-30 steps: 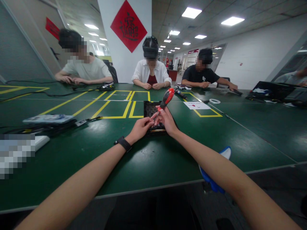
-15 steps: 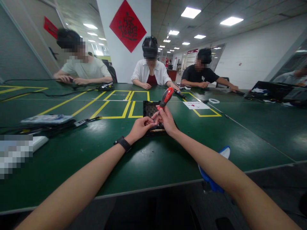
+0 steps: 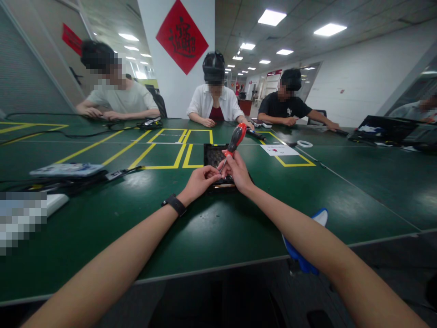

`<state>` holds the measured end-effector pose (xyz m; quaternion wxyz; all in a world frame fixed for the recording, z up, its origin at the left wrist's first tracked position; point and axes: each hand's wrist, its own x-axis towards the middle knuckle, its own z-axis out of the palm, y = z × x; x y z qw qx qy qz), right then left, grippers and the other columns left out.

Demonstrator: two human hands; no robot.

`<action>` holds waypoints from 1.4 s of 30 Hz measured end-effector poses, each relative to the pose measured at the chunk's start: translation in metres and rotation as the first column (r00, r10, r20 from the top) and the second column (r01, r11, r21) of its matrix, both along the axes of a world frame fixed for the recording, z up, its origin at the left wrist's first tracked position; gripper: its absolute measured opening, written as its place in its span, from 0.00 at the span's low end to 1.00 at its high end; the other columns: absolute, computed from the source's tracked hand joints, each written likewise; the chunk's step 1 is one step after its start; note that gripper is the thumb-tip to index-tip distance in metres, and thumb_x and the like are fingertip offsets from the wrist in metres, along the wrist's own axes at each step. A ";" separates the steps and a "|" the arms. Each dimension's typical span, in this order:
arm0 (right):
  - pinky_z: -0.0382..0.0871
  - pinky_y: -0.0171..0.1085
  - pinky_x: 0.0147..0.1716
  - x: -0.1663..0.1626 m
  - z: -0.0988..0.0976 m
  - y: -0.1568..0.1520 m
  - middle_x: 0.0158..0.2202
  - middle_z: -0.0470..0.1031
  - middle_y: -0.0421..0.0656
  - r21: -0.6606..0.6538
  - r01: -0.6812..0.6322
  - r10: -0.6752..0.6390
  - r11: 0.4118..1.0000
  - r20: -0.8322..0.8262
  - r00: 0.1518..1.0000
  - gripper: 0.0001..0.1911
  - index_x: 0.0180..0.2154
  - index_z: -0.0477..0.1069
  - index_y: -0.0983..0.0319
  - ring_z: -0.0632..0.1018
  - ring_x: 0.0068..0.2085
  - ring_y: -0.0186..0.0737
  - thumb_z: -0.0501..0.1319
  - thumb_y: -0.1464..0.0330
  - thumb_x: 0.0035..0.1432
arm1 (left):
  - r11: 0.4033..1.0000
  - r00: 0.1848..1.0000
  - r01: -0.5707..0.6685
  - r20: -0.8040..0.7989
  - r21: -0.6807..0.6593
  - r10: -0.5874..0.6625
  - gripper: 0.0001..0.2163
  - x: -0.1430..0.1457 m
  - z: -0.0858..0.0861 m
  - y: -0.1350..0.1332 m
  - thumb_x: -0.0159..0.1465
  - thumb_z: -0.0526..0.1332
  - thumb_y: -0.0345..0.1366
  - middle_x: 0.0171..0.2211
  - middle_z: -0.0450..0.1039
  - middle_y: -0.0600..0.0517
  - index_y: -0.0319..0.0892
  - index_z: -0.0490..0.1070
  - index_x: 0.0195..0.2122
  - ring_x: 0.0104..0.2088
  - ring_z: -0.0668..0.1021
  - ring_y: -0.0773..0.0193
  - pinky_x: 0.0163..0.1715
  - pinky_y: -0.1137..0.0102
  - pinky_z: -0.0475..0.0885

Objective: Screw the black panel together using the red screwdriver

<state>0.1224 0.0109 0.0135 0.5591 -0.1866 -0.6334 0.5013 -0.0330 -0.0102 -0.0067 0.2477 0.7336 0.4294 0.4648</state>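
Observation:
A screwdriver (image 3: 236,139) with a red and black handle leans up and to the right, its thin shaft pointing down. My right hand (image 3: 240,173) is closed on it near the base of the handle. Close to the shaft's lower end, my left hand (image 3: 202,181) pinches with thumb and fingers together; whatever lies between them is too small to make out. Beneath both hands an open black case (image 3: 213,152) with a patterned inside lies on the green table (image 3: 205,237). My hands cover much of its middle.
Papers, cables and a flat box (image 3: 70,170) lie to the left. A blue and white glove (image 3: 300,255) hangs at the front edge by my right forearm. Beyond the case are a printed sheet (image 3: 278,150) and a tape roll (image 3: 304,144). Several people sit across the table.
Both hands and the screwdriver stay almost in place. The handle has tilted very slightly to the left.

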 end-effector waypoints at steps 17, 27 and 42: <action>0.67 0.29 0.22 0.001 -0.004 0.006 0.28 0.73 0.37 -0.046 -0.044 0.044 0.998 -0.002 0.999 0.19 0.48 0.61 0.59 0.71 0.20 0.26 0.52 0.56 0.60 | 0.998 0.994 0.058 -0.093 0.033 -0.055 0.15 -0.004 -0.001 0.001 0.60 0.57 0.45 0.29 0.75 0.50 0.38 0.74 0.34 0.28 0.72 0.66 0.30 0.72 0.66; 0.67 0.28 0.21 0.000 -0.001 0.001 0.28 0.72 0.36 0.008 -0.027 0.027 1.000 -0.021 0.999 0.16 0.45 0.60 0.58 0.72 0.20 0.27 0.54 0.57 0.58 | 1.000 1.000 0.023 -0.006 0.015 -0.023 0.14 -0.001 -0.003 0.001 0.56 0.61 0.46 0.24 0.70 0.54 0.38 0.71 0.31 0.23 0.68 0.70 0.26 0.75 0.63; 0.66 0.28 0.21 0.001 -0.003 0.004 0.27 0.74 0.37 -0.040 -0.068 0.067 0.997 -0.014 0.998 0.21 0.53 0.57 0.58 0.72 0.20 0.27 0.51 0.58 0.61 | 0.999 1.000 0.001 -0.025 0.033 0.000 0.12 -0.004 -0.003 0.003 0.58 0.60 0.43 0.26 0.72 0.53 0.38 0.72 0.33 0.26 0.70 0.69 0.28 0.74 0.63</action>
